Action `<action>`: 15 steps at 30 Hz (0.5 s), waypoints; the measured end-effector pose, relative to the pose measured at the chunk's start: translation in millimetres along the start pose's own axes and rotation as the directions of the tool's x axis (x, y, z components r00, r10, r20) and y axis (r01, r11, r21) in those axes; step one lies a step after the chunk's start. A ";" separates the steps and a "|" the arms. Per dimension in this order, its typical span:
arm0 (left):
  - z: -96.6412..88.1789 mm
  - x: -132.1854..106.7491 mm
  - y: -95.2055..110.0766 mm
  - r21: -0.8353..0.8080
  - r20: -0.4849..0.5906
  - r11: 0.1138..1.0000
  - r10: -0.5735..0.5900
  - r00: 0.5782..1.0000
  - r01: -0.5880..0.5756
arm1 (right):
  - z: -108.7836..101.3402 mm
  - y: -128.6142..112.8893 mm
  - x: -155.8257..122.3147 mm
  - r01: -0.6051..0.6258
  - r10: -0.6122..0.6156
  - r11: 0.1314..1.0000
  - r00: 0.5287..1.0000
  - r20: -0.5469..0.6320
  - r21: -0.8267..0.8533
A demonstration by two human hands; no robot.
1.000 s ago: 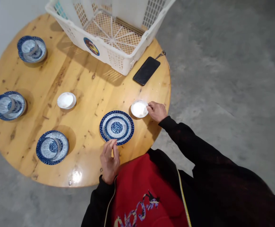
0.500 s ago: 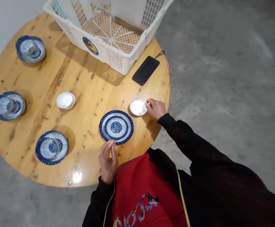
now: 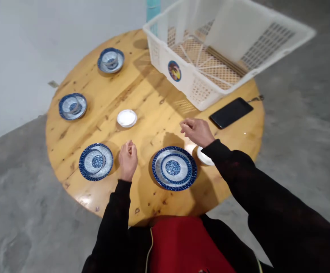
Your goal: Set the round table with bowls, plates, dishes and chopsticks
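A blue-and-white patterned plate (image 3: 174, 168) lies near the front of the round wooden table (image 3: 153, 94). My right hand (image 3: 196, 131) hovers above the table just beyond the plate, fingers loosely curled and holding nothing. A small white dish (image 3: 204, 156) sits to the plate's right, partly hidden under my right sleeve. My left hand (image 3: 128, 160) floats left of the plate with its fingers bent and nothing in them. It is between the plate and a blue plate with a glass cup on it (image 3: 96, 161).
A large white plastic basket (image 3: 221, 49) stands at the table's back right, with a black phone (image 3: 230, 112) in front of it. Two more blue plates with cups (image 3: 72, 106) (image 3: 110, 60) sit along the left rim. A stack of small white dishes (image 3: 126, 118) lies mid-table.
My right hand let go of the small white dish and lifted away toward the table's middle. My left hand left the plate's near edge and moved left. The camera view swung round.
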State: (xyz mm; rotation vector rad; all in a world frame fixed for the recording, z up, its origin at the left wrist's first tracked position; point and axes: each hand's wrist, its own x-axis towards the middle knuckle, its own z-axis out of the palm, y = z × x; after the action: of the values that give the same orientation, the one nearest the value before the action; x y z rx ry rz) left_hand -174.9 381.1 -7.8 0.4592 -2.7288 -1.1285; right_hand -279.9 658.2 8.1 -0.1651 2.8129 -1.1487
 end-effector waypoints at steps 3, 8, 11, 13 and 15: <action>-3.1 52.7 -15.1 0.103 -0.050 0.992 -0.072 0.996 0.077 | 41.0 -36.7 39.7 0.049 -0.046 0.999 0.989 0.142 -0.016; -1.1 104.1 -26.4 0.192 -0.070 0.970 -0.141 0.988 0.152 | 103.8 -75.8 89.1 0.071 -0.051 0.989 0.986 0.157 -0.128; 2.0 118.1 -27.3 0.196 -0.070 0.961 -0.182 0.981 0.193 | 131.2 -89.4 104.8 0.060 -0.032 0.982 0.987 0.159 -0.177; 4.2 123.4 -27.2 0.197 -0.067 0.958 -0.200 0.978 0.209 | 143.9 -95.8 109.1 0.065 -0.033 0.981 0.985 0.170 -0.185; 6.3 126.5 -26.9 0.193 -0.069 0.957 -0.205 0.976 0.215 | 152.3 -99.8 109.6 0.079 -0.047 0.979 0.984 0.170 -0.190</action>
State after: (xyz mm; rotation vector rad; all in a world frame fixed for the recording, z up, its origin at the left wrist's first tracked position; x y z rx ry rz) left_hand -289.6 324.7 -28.4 0.8104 -2.8150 -0.8747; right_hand -362.0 467.1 -35.6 -0.3501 2.7857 -0.8237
